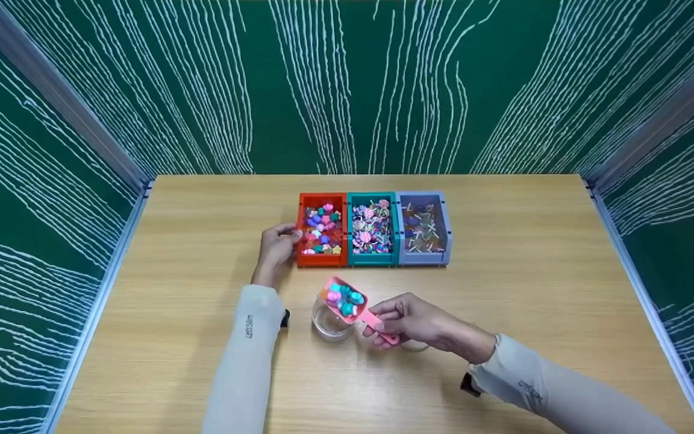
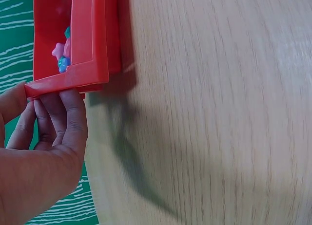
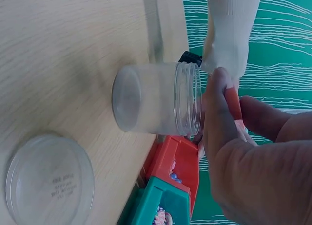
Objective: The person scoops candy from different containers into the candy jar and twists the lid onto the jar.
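My right hand (image 1: pixel 425 319) grips the handle of a pink scoop (image 1: pixel 373 320), which is loaded with teal, pink and purple beads (image 1: pixel 346 303). The scoop is over a clear jar (image 3: pixel 156 98), which stands upright and uncapped on the table, and hides part of its mouth in the head view. With thumb above and fingers below, my left hand (image 1: pixel 276 248) pinches the side rim of a red bin (image 2: pixel 87 45) holding colourful star and flower beads.
Right of the red bin, a teal bin (image 1: pixel 372 259) and a lavender bin (image 1: pixel 424 259) adjoin it, both holding small pieces. A clear round lid (image 3: pixel 51 186) lies beside the jar, partly under my right hand in the head view. Green walls (image 1: pixel 299 90) border the wooden table (image 1: pixel 202 223).
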Demonstrator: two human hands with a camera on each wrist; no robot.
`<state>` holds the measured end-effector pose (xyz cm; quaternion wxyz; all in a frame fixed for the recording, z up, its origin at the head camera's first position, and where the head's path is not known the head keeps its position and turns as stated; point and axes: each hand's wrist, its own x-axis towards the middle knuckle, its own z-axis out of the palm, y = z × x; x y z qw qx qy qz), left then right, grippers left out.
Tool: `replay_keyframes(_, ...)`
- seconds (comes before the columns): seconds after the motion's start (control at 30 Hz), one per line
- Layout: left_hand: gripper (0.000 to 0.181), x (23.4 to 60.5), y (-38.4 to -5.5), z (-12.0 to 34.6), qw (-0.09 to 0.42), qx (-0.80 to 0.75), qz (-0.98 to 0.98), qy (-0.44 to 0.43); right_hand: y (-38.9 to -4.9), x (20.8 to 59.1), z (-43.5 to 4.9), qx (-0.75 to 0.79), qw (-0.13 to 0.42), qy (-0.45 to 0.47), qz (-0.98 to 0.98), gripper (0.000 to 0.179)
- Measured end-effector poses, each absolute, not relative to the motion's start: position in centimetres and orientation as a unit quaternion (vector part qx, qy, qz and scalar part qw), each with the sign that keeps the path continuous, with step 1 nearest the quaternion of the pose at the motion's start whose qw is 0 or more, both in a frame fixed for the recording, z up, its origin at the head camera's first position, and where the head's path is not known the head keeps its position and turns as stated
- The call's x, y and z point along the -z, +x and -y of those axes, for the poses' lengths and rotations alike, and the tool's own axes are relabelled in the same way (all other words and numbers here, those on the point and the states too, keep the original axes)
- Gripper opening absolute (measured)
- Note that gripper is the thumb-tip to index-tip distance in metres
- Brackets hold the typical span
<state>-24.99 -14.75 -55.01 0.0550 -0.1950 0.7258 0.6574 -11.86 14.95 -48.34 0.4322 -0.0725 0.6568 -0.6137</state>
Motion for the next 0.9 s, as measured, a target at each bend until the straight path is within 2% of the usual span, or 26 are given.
replay_keyframes(0.33,0.033,54.9,-24.9,14.7,0.052,-0.665,-0.719,-0.195,-12.3,47.7,-14.9,0.56,0.41,-0.108,-0.712,0.036)
replay_keyframes(0.57,0.034,54.9,-25.0,14.8,0.069,-0.639,-0.739,-0.202,-12.5,47.2,-14.2,0.49,0.359,-0.173,-0.776,0.037)
replay_keyframes(0.9,0.035,55.0,-25.2,14.7,0.073,-0.633,-0.743,-0.204,-12.3,45.7,-12.1,0.356,0.278,-0.236,-0.86,0.022)
